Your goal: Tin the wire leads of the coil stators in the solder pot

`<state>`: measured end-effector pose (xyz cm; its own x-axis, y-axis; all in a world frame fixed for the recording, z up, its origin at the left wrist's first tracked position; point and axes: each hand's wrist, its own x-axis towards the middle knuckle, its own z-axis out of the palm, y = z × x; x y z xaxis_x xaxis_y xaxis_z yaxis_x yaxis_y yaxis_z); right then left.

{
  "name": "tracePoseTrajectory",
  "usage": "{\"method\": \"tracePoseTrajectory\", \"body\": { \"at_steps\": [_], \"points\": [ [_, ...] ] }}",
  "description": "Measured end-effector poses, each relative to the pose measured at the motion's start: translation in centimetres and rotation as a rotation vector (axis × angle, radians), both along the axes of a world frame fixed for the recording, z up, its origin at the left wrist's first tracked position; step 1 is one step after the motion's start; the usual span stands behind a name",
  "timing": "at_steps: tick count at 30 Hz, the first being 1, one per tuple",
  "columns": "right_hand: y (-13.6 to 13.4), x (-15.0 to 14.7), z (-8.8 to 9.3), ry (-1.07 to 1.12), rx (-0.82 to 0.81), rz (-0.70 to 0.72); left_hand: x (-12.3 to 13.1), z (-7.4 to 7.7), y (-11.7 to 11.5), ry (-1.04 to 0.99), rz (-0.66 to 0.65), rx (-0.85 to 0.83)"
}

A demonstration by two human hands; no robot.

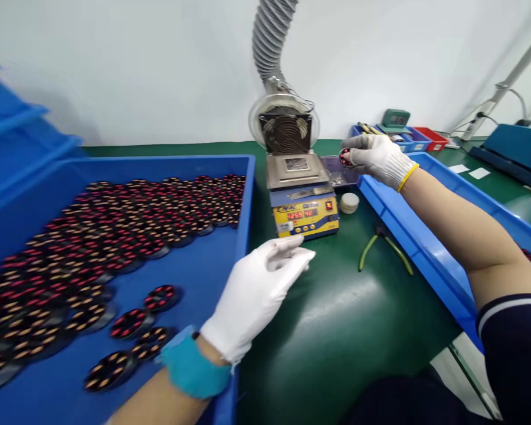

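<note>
My right hand (374, 156), in a whitish glove with a yellow cuff edge, pinches a small motor stator (345, 157) with red windings. It is raised near the left end of the blue tray on the right. My left hand (263, 289), in a white glove, hovers by the right wall of the large blue bin (246, 218). Its fingers are curved and apart from the thumb, with nothing seen between them. Many black stators (128, 218) with copper-coloured or red windings fill that bin, several lying loose nearer me. A yellow-fronted solder pot (307, 215) stands ahead, its red digits lit.
Above the pot hang a fan (287, 134) and a grey duct hose (272, 41). Green-handled cutters (384, 248) and a round whitish container (348, 203) lie right of it. A blue tray (425, 218) sits under my right forearm. Small bins, one red (431, 139), stand behind.
</note>
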<state>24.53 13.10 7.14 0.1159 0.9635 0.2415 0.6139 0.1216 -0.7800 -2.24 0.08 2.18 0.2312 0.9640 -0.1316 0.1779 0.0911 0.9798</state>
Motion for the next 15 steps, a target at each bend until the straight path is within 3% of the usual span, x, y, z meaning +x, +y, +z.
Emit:
{"method": "tracePoseTrajectory", "body": {
  "at_steps": [3,5,7,12,15],
  "points": [
    [-2.7,7.1,-0.2,-0.462,0.043,-0.271,0.2,0.0,0.0,0.087,0.009,0.002],
    [-4.5,11.7,-0.9,-0.659,-0.156,-0.411,0.3,0.0,0.0,0.118,0.003,0.001],
    [-6.2,15.2,-2.1,-0.737,-0.367,-0.415,0.4,0.1,-0.1,0.141,0.003,0.007],
    [-9.1,19.3,-5.7,-0.8,-0.501,-0.385,0.6,0.4,-0.4,0.21,0.028,0.061],
    [-9.4,19.8,-6.5,-0.834,-0.507,-0.379,0.0,1.0,-0.4,0.241,0.086,0.144]
  ]
}}
